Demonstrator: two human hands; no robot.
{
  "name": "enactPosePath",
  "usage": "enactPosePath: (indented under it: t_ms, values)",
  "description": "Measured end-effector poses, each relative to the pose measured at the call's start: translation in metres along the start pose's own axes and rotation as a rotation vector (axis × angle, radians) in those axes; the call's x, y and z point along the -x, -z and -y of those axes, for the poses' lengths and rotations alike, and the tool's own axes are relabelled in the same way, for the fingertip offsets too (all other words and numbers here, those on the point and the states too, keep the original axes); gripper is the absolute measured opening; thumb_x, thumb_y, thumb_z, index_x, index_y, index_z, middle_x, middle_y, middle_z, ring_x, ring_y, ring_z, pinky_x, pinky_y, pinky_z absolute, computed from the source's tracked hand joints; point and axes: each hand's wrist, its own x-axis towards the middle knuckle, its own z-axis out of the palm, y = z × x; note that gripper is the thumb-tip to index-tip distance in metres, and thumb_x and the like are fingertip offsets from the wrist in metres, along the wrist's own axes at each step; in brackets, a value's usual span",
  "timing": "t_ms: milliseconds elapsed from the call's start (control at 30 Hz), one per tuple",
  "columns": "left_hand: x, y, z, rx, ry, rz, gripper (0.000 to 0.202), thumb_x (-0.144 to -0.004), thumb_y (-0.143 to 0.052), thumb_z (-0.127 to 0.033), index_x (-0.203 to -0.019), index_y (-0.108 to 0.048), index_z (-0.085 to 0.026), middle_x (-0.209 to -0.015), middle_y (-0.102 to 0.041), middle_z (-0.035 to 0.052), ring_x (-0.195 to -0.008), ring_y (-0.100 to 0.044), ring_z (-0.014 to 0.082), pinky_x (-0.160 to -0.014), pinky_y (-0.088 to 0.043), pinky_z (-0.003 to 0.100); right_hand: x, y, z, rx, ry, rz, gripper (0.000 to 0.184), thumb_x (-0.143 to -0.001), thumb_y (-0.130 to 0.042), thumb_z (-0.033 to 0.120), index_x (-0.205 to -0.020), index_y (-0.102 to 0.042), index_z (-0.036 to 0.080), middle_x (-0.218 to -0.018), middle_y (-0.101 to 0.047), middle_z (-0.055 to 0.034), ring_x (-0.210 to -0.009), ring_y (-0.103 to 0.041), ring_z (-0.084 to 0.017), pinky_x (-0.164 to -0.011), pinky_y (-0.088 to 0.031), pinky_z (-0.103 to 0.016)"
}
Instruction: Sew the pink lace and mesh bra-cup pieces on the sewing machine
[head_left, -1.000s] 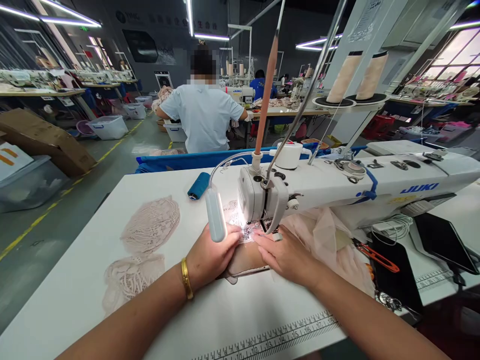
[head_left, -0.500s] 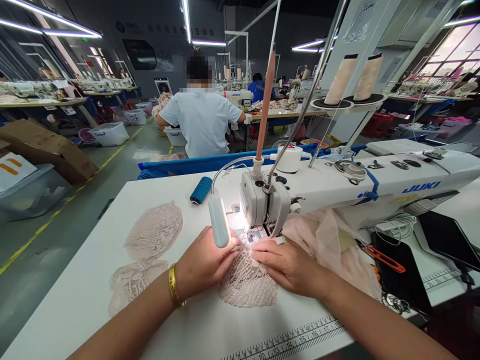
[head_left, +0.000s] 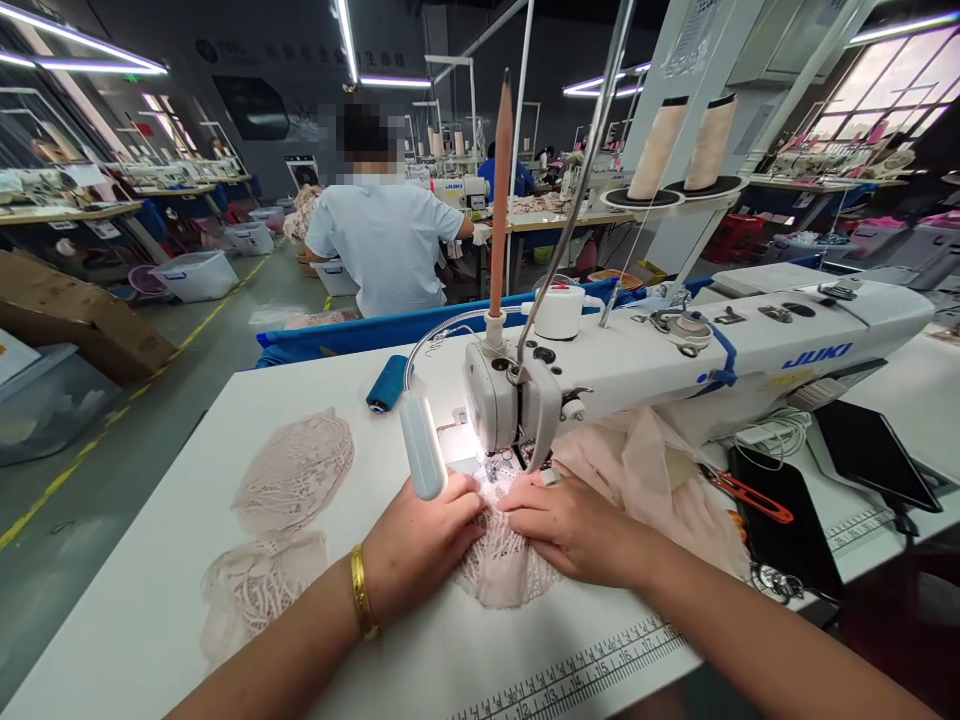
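Note:
A beige lace piece [head_left: 508, 582] lies on the white table under the head of a JUKI sewing machine [head_left: 495, 400]. My left hand [head_left: 429, 532] grips its left side, fingers bunched close to the needle area. On the right side, my right hand [head_left: 574, 522] has its fingers closed on the same lace, also near the presser foot. The needle tip is hard to make out in the bright light. A small grey lamp [head_left: 423, 445] hangs just above my left hand and hides part of it.
Two more lace pieces, an oval one [head_left: 296, 470] and a crumpled one [head_left: 262, 590], lie to the left. A teal thread spool [head_left: 388, 383] stands behind them. Sheer fabric [head_left: 637, 455], orange snips [head_left: 750, 495] and a black phone-like slab [head_left: 787, 530] lie right. A co-worker [head_left: 382, 235] sits ahead.
The lace between my hands has turned and shifted; a plainer strip now shows at its near edge. Both hands stay on it beside the needle area. The whole view has shifted slightly.

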Motion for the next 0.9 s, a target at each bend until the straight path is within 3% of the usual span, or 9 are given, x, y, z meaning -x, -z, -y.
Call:
enactPosePath:
  t_ms: [133,267,333,467,633,733,900]
  values:
    - [0.004,-0.001,0.005,-0.031,0.086,-0.002,0.017,-0.100,-0.056,-0.029,-0.098,-0.072,-0.023,-0.093,-0.065,0.0058,-0.088,-0.061,0.0236,-0.070,-0.051,0.033,0.003,0.004,-0.004,0.002,-0.030,0.009,0.019,-0.095,-0.053,0.011,-0.090,-0.067,0.023,-0.102,-0.073,-0.0046,-0.091,-0.056,-0.023,-0.086,-0.039,-0.039]
    - [0.004,0.000,0.007,-0.001,0.034,-0.012,0.017,-0.101,-0.056,-0.031,-0.099,-0.071,-0.022,-0.111,-0.069,0.0073,-0.102,-0.062,0.0267,-0.086,-0.052,0.040,0.005,0.006,-0.007,-0.002,-0.029,0.022,0.018,-0.092,-0.055,0.009,-0.089,-0.066,0.023,-0.099,-0.073,-0.0041,-0.091,-0.056,-0.023,-0.085,-0.039,-0.038]
    - [0.002,0.001,0.008,0.033,0.036,-0.005,0.017,-0.101,-0.056,-0.033,-0.102,-0.069,-0.021,-0.113,-0.070,0.0074,-0.105,-0.063,0.0275,-0.093,-0.051,0.044,0.005,0.005,-0.007,-0.005,-0.031,0.004,0.019,-0.090,-0.055,0.008,-0.096,-0.067,0.023,-0.106,-0.072,-0.0044,-0.091,-0.055,-0.023,-0.085,-0.040,-0.037]
    - [0.001,-0.002,0.012,0.036,0.080,0.010,0.021,-0.101,-0.058,-0.038,-0.111,-0.068,-0.022,-0.111,-0.069,0.0071,-0.100,-0.062,0.0271,-0.092,-0.050,0.045,0.005,0.002,-0.006,0.020,-0.072,-0.081,0.030,-0.092,-0.055,0.011,-0.119,-0.065,0.020,-0.126,-0.069,-0.0071,-0.098,-0.053,-0.024,-0.088,-0.041,-0.038]
    - [0.004,-0.008,0.016,-0.031,0.064,0.020,0.022,-0.102,-0.056,-0.037,-0.114,-0.070,-0.024,-0.125,-0.066,0.0066,-0.111,-0.059,0.0301,-0.098,-0.048,0.049,0.004,0.003,-0.010,0.082,-0.243,0.010,0.021,-0.091,-0.054,0.013,-0.102,-0.070,0.022,-0.107,-0.069,-0.0090,-0.096,-0.052,-0.026,-0.084,-0.041,-0.037]
    - [0.006,-0.008,0.014,-0.042,0.055,0.016,0.022,-0.102,-0.055,-0.036,-0.113,-0.070,-0.024,-0.127,-0.066,0.0063,-0.113,-0.060,0.0306,-0.099,-0.048,0.050,0.003,0.004,-0.013,0.077,-0.246,-0.004,0.020,-0.088,-0.054,0.009,-0.095,-0.069,0.020,-0.106,-0.067,-0.0098,-0.099,-0.052,-0.026,-0.088,-0.041,-0.038]
    - [0.004,-0.004,0.007,-0.051,0.038,-0.013,0.019,-0.099,-0.058,-0.031,-0.114,-0.068,-0.024,-0.125,-0.067,0.0072,-0.113,-0.060,0.0312,-0.093,-0.051,0.047,0.005,0.003,-0.011,0.054,-0.160,-0.029,0.029,-0.090,-0.053,0.011,-0.113,-0.069,0.020,-0.099,-0.069,-0.0090,-0.101,-0.052,-0.027,-0.091,-0.039,-0.040]
